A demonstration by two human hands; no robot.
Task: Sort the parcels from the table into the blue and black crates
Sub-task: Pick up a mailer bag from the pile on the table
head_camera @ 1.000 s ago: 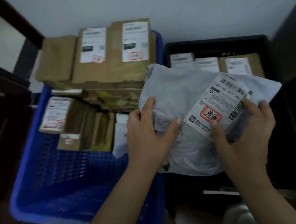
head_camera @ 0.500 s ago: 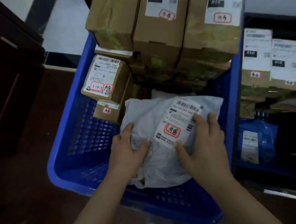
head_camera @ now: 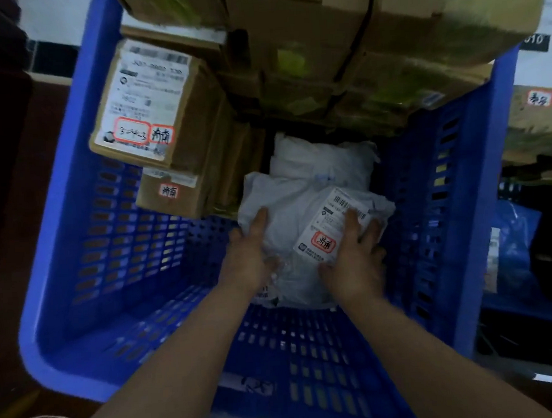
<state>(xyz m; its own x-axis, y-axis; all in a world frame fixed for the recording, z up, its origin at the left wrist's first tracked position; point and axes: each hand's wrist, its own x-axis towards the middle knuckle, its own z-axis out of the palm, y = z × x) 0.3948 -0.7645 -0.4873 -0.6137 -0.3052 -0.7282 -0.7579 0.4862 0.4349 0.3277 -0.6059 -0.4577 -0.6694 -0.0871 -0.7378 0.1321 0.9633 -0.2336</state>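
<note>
Left hand (head_camera: pixel 250 254) and right hand (head_camera: pixel 352 256) grip the soft, light grey mailer (head_camera: pixel 297 214) by its sides; support underneath.

Stacked cardboard boxes (head_camera: pixel 323 60) fill the blue crate's (head_camera: pixel 60 248) far end; its near-left floor lies open, a white bag (head_camera: pixel 323 164) blocking the far-right corner.

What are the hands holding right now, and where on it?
Both hold the grey mailer bag inside the blue crate: left hand on its left side, right hand on its right side, over the label.
</note>
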